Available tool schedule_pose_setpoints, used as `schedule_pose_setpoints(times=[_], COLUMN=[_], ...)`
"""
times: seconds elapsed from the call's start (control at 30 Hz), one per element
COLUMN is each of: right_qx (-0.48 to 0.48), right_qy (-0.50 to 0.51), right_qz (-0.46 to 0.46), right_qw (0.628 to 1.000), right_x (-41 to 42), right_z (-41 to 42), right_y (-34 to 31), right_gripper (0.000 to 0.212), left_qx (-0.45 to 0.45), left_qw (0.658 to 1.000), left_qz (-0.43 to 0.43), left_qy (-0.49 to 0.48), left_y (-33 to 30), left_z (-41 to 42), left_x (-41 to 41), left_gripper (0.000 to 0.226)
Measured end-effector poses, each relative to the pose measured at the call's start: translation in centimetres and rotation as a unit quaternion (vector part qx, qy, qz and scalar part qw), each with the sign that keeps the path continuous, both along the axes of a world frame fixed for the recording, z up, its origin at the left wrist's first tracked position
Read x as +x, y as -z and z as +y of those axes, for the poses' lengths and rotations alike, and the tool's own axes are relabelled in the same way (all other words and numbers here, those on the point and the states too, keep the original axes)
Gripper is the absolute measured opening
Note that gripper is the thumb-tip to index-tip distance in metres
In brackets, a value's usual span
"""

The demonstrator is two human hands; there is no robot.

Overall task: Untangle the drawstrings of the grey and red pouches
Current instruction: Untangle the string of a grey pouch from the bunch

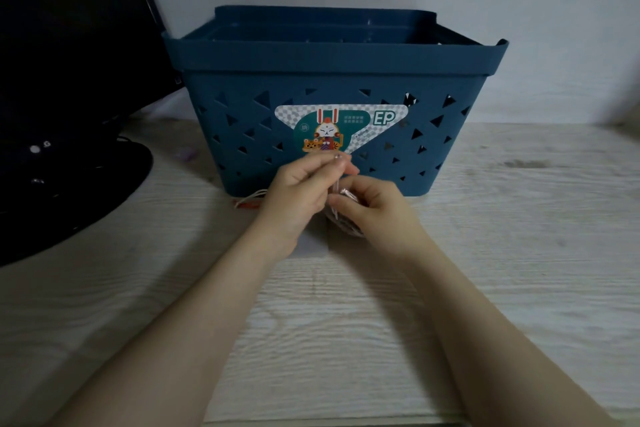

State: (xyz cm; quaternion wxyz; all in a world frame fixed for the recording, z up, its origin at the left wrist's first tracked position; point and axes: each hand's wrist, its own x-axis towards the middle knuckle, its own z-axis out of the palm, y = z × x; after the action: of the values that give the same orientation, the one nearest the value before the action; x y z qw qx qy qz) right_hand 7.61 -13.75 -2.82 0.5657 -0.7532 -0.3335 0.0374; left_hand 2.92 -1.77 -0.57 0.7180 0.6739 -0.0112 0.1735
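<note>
Left hand (pixel 298 191) is pinching a pale drawstring (pixel 335 184) between thumb and fingertips and pulling it up, right in front of the blue basket (pixel 325 135), just under its sticker (pixel 341 128). Right hand (pixel 367 201) sits just beside it, a bit lower, fingers curled around a bunched-up bit of cord or cloth. I can't tell which, it's blurry and mostly hidden by the fingers.

The grey pouch (pixel 313 246) looks like it's lying flat on the table (pixel 519 253) below both hands, in front of the basket, but only a pale patch of it shows between the wrists, so take that with salt. The red pouch (pixel 247 205) is peeking out at the basket's front-left bottom corner, with some pale string loops (pixel 251 198) piled on it.

What could go wrong, in my opinion:
- Pulling the string straight up while the other hand clamps the bundle could just cinch the knot tighter instead of opening it.
- The string running off to the red pouch might drag that pouch along, or snag it against the basket's base.
- The hands are almost touching the basket front, so a hard yank could bump it.
- Lighting is dim, so picking the wrong strand seems easy.

Off to the basket's left there's a dark monitor (pixel 69 62) on its stand, well apart from all this.
</note>
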Motion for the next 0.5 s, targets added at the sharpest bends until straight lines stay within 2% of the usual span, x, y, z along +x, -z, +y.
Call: schedule_pose_setpoints(times=[0.07, 0.13, 0.23, 0.3, 0.37, 0.43, 0.5], right_qx=[0.049, 0.137, 0.204, 0.201, 0.179, 0.165, 0.154], right_qy=[-0.002, -0.017, -0.029, -0.021, -0.007, -0.002, 0.006], right_qz=[0.053, 0.163, 0.252, 0.253, 0.242, 0.236, 0.227], right_qw=[0.997, 0.977, 0.946, 0.946, 0.954, 0.958, 0.962], right_x=[-0.1, 0.1, 0.4, 0.4, 0.2, 0.1, 0.2], right_z=[0.3, 0.0, -0.6, -0.6, -0.6, -0.6, -0.6], right_y=[-0.2, -0.6, -1.1, -1.2, -1.4, -1.5, -1.5], right_gripper=[0.021, 0.025, 0.029, 0.029, 0.029, 0.029, 0.03], left_qx=[-0.002, -0.033, -0.024, 0.085, 0.211, 0.257, 0.295], left_qw=[1.0, 0.999, 0.998, 0.993, 0.974, 0.963, 0.952], left_qz=[-0.012, -0.01, 0.057, 0.078, 0.074, 0.077, 0.068], left_qy=[0.018, 0.018, 0.021, 0.028, 0.017, -0.003, -0.039], left_y=[0.1, 0.2, 0.6, 1.2, 1.9, 2.1, 2.0], left_z=[-0.1, -0.2, -0.5, -0.7, -0.7, -0.7, -0.6], left_x=[-0.1, -0.1, 0.1, 0.2, 0.4, 0.4, 0.3], left_gripper=[0.015, 0.01, 0.024, 0.024, 0.012, 0.005, 0.021])
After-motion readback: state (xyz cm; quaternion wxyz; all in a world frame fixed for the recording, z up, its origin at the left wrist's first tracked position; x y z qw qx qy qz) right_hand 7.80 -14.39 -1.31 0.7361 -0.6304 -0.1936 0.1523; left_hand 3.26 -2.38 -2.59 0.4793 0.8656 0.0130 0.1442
